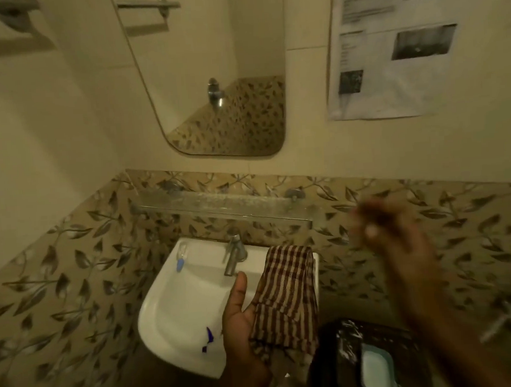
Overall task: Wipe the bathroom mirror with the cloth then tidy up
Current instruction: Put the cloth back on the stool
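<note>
The brown-and-cream striped cloth hangs folded over the right rim of the white sink. My left hand holds the cloth at its left edge. The fingers are tucked under the fabric and hidden, and the thumb sticks up free. My right hand is raised to the right of the sink, below the wall shelf. It is blurred by motion, its fingers loosely bent, and nothing shows in it. The mirror hangs on the wall above, reflecting a wall tap and patterned tiles.
A glass shelf runs between mirror and sink. A chrome tap stands at the sink's back, with a small blue item on the rim. A dark bucket holding a pale mug sits lower right. A printed paper sheet is stuck to the wall.
</note>
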A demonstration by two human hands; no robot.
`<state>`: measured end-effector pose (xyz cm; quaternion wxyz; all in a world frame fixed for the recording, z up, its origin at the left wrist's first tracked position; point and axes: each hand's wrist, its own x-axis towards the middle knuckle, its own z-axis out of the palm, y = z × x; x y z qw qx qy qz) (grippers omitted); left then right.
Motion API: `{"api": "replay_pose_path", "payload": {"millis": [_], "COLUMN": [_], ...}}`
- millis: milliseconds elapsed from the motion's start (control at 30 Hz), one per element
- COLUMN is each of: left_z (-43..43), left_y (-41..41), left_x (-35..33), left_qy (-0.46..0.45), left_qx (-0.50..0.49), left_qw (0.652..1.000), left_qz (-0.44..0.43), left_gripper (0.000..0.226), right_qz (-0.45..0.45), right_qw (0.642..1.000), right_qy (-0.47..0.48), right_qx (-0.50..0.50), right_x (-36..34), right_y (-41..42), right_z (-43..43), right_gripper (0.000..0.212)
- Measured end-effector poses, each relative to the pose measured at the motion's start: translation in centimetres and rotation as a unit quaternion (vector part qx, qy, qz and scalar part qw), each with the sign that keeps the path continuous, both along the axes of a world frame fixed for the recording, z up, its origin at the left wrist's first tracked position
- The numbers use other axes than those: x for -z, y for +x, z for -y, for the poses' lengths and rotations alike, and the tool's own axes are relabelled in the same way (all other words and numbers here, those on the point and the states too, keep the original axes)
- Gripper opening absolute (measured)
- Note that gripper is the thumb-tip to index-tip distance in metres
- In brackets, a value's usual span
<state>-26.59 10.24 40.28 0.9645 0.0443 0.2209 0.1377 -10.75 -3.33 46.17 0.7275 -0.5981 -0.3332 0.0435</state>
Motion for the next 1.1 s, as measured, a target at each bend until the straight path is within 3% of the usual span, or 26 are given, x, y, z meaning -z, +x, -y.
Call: {"api": "replay_pose_path", "payload": {"millis": [67,133,233,367,500,600,667,767,833,967,1100], "left_z": [1.3,2.8,5.0,8.0,10.0,11.2,11.8,12.6,13.0,13.1,13.8], "left_y": [0.8,1.9,3.0,4.4,6.4,7.7,8.5,9.5,9.6,9.5,10.0], "left_x": [0.6,1.5,2.8,4.8,5.8,6.6,7.5,10.2,12.0,16.2,20.5], "left_qy": [-0.002,0.006,0.041,0.043,0.049,0.101,0.191,0.357,0.411,0.403,0.349], "left_qx": [0.034,0.072,0.112,0.163,0.193,0.21,0.224,0.24,0.269,0.35,0.379], "left_qw": [0.999,0.997,0.992,0.981,0.973,0.966,0.946,0.879,0.84,0.785,0.77], "left_qz": [0.028,0.015,-0.046,-0.1,-0.116,-0.112,-0.136,-0.204,-0.23,-0.315,-0.377], "left_gripper": [0.08,0.08,0.08,0.087,0.087,0.073,0.064,0.047,0.042,0.039,0.04], "right_qz": [-0.239,-0.36,-0.366,-0.289,-0.378,-0.456,-0.48,-0.492,-0.507,-0.527,-0.561], "right_qw": [0.97,0.929,0.929,0.956,0.918,0.887,0.873,0.861,0.848,0.824,0.791], "right_qy": [-0.003,0.009,0.03,-0.005,0.011,-0.016,-0.047,-0.086,-0.103,-0.139,-0.179], "right_qx": [-0.04,-0.083,-0.054,0.055,0.121,0.075,0.07,0.098,0.113,0.156,0.166], "right_x": [5.1,7.9,9.5,10.3,10.9,12.2,13.6,16.5,18.4,22.8,27.5], "right_y": [-3.9,-6.0,-7.4,-7.1,-5.6,-5.6,-5.8,-5.9,-5.9,-5.0,-3.5], "right_z": [2.0,3.2,4.9,7.7,10.1,10.9,11.1,11.3,11.4,12.2,13.2], "right_gripper": [0.044,0.059,0.068,0.059,0.071,0.052,0.037,0.025,0.021,0.02,0.017]}}
